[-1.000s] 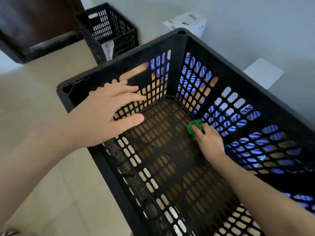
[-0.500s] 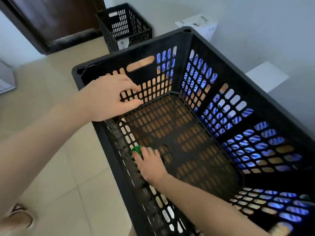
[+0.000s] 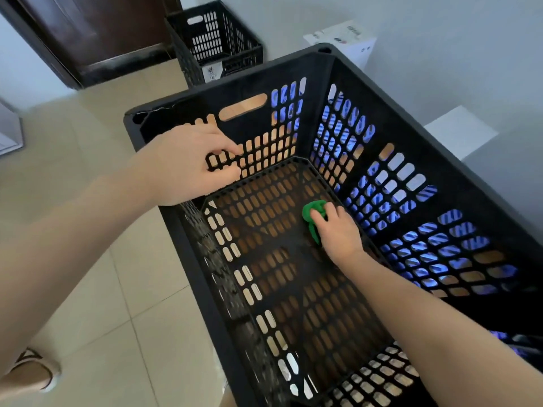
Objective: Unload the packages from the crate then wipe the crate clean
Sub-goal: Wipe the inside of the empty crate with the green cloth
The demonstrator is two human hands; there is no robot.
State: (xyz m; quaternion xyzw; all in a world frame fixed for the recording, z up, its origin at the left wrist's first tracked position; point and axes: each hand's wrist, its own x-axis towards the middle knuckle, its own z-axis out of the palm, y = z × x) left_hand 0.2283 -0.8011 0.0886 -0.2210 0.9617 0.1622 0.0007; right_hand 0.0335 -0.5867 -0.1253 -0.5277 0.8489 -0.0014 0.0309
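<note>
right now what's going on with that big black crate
A person is wiping the inside of the black crate. Their right hand presses a green cloth against the crate floor near the far right corner. Their left hand grips the slotted wall at the far left corner, apparently to steady it. No packages show inside the crate. A smaller black crate stands farther back.

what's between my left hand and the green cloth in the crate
Only bare slotted floor of the crate, seen in the head view. The left hand grips its wall; the right hand holds the green cloth.
</note>
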